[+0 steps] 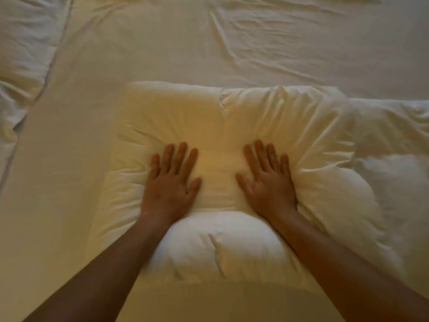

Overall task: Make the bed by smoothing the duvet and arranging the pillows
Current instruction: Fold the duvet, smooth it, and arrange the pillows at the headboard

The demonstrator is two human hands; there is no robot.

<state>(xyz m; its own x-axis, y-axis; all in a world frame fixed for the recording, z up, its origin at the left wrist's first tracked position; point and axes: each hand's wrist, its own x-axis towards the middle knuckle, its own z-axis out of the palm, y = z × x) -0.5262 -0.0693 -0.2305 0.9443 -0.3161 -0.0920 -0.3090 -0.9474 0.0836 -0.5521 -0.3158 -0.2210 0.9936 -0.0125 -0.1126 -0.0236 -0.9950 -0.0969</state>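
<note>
Two bare forearms, left hand (168, 182) and right hand (269, 182) flat on pillow (232, 117)

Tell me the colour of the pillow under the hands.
Plain white pillow, tinted yellowish by the light; head view.

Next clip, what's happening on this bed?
A person is pressing a plump white pillow flat with both palms, the left hand and the right hand side by side, fingers straight and spread. The pillow lies on a creased cream bed sheet. A rumpled white duvet is bunched at the far left, and more white bedding lies at the right, so the bed is not yet made.
</note>
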